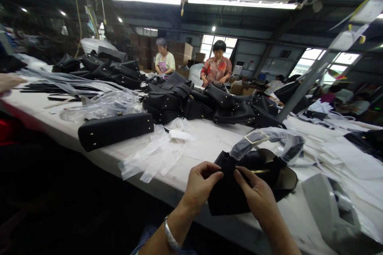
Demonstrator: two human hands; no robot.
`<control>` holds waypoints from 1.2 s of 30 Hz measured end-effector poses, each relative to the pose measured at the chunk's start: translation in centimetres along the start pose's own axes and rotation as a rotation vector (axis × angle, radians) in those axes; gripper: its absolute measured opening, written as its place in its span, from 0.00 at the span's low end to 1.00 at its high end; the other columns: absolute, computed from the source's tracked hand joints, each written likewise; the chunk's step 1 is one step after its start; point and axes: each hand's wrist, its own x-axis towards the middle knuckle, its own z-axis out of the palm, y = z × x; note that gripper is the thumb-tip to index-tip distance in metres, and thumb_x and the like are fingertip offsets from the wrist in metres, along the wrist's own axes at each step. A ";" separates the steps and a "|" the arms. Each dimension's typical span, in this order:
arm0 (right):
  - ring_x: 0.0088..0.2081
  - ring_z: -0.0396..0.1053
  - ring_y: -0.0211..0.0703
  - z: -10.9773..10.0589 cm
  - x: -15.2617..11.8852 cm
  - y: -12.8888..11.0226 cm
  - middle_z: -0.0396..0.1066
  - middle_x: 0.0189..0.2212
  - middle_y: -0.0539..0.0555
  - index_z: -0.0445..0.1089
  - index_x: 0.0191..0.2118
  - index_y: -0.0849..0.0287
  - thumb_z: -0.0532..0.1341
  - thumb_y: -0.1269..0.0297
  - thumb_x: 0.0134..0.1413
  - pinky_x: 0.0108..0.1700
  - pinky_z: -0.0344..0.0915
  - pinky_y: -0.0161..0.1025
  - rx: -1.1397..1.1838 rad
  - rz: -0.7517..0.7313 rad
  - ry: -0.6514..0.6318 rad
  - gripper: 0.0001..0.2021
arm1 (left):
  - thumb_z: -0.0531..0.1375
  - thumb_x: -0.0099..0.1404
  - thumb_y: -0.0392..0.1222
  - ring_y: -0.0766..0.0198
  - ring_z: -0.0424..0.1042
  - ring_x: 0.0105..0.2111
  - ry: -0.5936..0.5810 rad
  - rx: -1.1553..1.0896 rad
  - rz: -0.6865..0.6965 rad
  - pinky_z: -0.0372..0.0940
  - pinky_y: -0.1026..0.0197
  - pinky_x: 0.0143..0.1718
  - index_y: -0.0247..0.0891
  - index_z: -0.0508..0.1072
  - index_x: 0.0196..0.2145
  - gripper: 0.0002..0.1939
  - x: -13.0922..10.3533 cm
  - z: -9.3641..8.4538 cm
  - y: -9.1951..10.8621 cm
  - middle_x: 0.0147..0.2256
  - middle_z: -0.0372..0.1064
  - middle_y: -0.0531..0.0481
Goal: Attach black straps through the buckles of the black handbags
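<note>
A black handbag (229,195) stands at the table's front edge, its top open and a pale lining showing on the right. My left hand (202,183), with a silver bangle on the wrist, pinches the bag's upper edge between thumb and fingers. Close beside it, my right hand (254,187) grips the same edge. Above the bag arches its handle (269,137), wrapped in clear plastic, with a gold-coloured buckle frame. A gold-coloured strip shows at the bag's opening behind my right fingers.
A grey tape dispenser (323,207) sits at the right. White paper strips (158,147), another black bag (116,129) and clear plastic (104,105) lie leftward. Piled black bags (170,95) line the back. A slanted metal post (305,83) rises at right. Two people work across the table; another hand (12,81) shows far left.
</note>
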 end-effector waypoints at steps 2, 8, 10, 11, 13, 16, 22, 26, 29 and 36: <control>0.46 0.76 0.61 0.0 0.2 -0.1 0.81 0.41 0.58 0.79 0.44 0.56 0.59 0.43 0.56 0.49 0.70 0.49 -0.050 -0.019 0.023 0.23 | 0.69 0.55 0.39 0.62 0.73 0.30 0.015 0.055 0.009 0.65 0.63 0.34 0.35 0.79 0.31 0.06 0.2 0.3 0.5 0.28 0.76 0.49; 0.48 0.76 0.59 -1.2 0.9 -1.3 0.80 0.43 0.57 0.78 0.46 0.54 0.58 0.42 0.58 0.51 0.70 0.49 -0.068 -0.026 0.024 0.23 | 0.67 0.57 0.42 0.59 0.74 0.33 -0.033 0.180 0.024 0.66 0.62 0.36 0.35 0.78 0.34 0.09 0.5 0.0 1.1 0.32 0.77 0.47; 0.48 0.76 0.59 -2.0 1.5 -2.2 0.80 0.44 0.58 0.76 0.49 0.54 0.58 0.41 0.57 0.51 0.71 0.48 0.013 -0.002 0.093 0.25 | 0.66 0.60 0.44 0.59 0.74 0.34 -0.068 0.214 0.046 0.66 0.62 0.36 0.35 0.77 0.37 0.10 0.6 -0.2 1.3 0.33 0.77 0.46; 0.47 0.77 0.58 -2.4 1.8 -2.7 0.80 0.44 0.58 0.74 0.52 0.55 0.58 0.41 0.57 0.51 0.71 0.49 0.079 0.009 0.119 0.26 | 0.65 0.61 0.45 0.59 0.74 0.34 -0.074 0.230 0.069 0.66 0.62 0.35 0.35 0.77 0.39 0.11 0.6 -0.3 1.6 0.35 0.77 0.45; 0.45 0.77 0.57 -3.1 2.4 -3.8 0.79 0.46 0.59 0.71 0.55 0.57 0.58 0.40 0.57 0.50 0.71 0.49 0.218 0.010 0.131 0.29 | 0.63 0.64 0.45 0.59 0.74 0.35 -0.077 0.269 0.150 0.66 0.62 0.35 0.37 0.76 0.43 0.12 0.9 -0.1 2.3 0.39 0.76 0.45; 0.45 0.77 0.55 -3.8 3.3 -5.3 0.78 0.47 0.59 0.72 0.52 0.57 0.58 0.41 0.59 0.51 0.71 0.48 0.345 -0.051 0.078 0.26 | 0.65 0.62 0.42 0.58 0.73 0.39 -0.127 0.378 0.278 0.66 0.61 0.36 0.41 0.74 0.50 0.17 1.4 0.6 3.3 0.45 0.76 0.45; 0.52 0.74 0.58 -3.6 4.0 -7.8 0.78 0.48 0.59 0.74 0.48 0.57 0.70 0.49 0.49 0.53 0.71 0.49 0.506 -0.070 0.013 0.24 | 0.68 0.58 0.41 0.53 0.72 0.40 -0.153 0.563 0.415 0.64 0.58 0.41 0.43 0.77 0.46 0.17 2.2 1.8 3.3 0.41 0.77 0.48; 0.49 0.76 0.56 -4.0 4.3 -8.4 0.80 0.45 0.58 0.76 0.43 0.57 0.72 0.51 0.46 0.51 0.72 0.46 0.578 -0.073 0.022 0.21 | 0.67 0.59 0.41 0.55 0.72 0.36 -0.147 0.580 0.429 0.64 0.59 0.37 0.41 0.77 0.43 0.14 2.3 1.8 3.2 0.36 0.77 0.48; 0.45 0.77 0.56 -5.5 5.2 -8.2 0.81 0.40 0.58 0.78 0.39 0.58 0.73 0.49 0.43 0.46 0.75 0.47 0.632 -0.068 0.159 0.21 | 0.66 0.58 0.40 0.55 0.73 0.37 -0.149 0.586 0.415 0.65 0.58 0.39 0.42 0.77 0.44 0.15 2.2 1.7 3.4 0.38 0.77 0.47; 0.45 0.77 0.54 -8.5 6.0 -6.9 0.80 0.42 0.58 0.77 0.41 0.58 0.69 0.47 0.50 0.48 0.75 0.47 0.679 -0.039 0.150 0.20 | 0.67 0.59 0.41 0.51 0.74 0.43 -0.183 0.588 0.386 0.66 0.53 0.46 0.39 0.79 0.45 0.15 2.2 2.1 3.7 0.42 0.78 0.43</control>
